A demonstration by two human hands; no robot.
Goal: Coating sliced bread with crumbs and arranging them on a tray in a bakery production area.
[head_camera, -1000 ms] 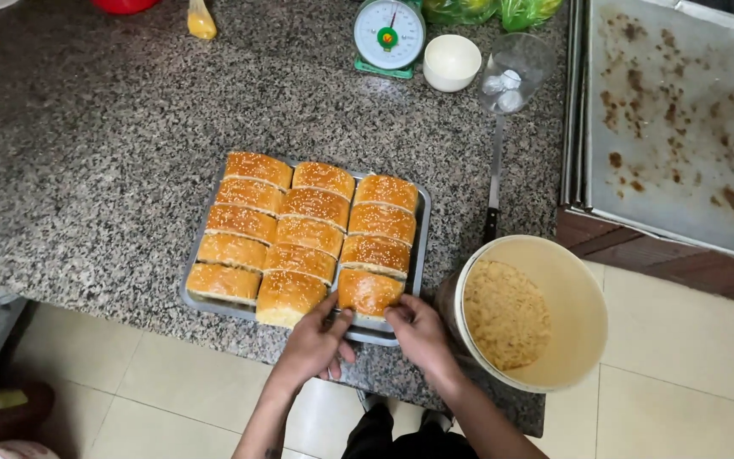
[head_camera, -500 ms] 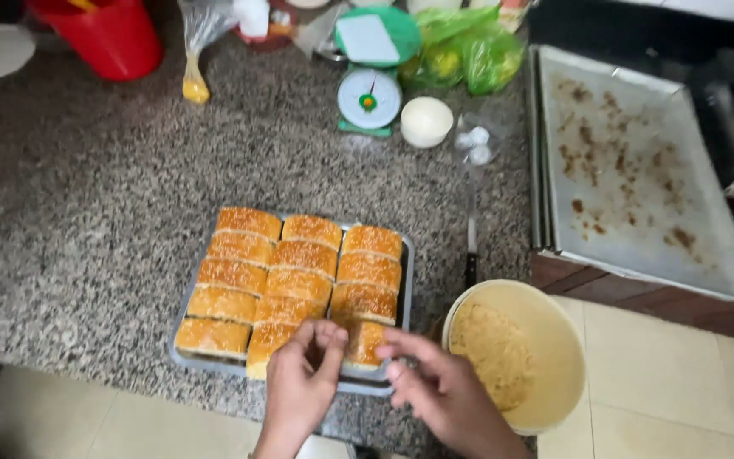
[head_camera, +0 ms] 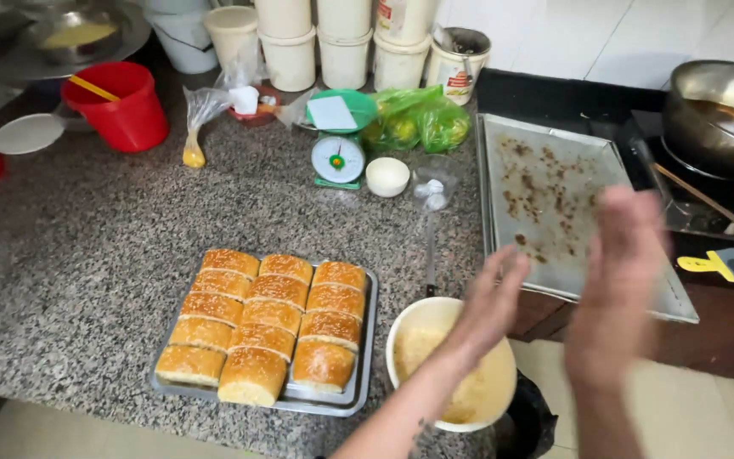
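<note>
Open, empty left hand (head_camera: pixel 490 310) and right hand (head_camera: pixel 618 272) hovered over round cream bowl (head_camera: pixel 409 327); glossy seeded buns (head_camera: pixel 269 327) ran near-to-far in a metal tray (head_camera: pixel 365 361).

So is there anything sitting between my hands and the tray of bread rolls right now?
Nothing visible blocks the way. Both the left hand and the right hand are raised, empty and blurred, over the cream bowl of crumbs. That bowl sits right beside the tray of bread rolls, below the hands rather than between them and the tray.

both hands, left hand (head_camera: pixel 493 308) and right hand (head_camera: pixel 618 280), were motion-blurred; left forearm hid part of the bowl (head_camera: pixel 409 327).
</note>
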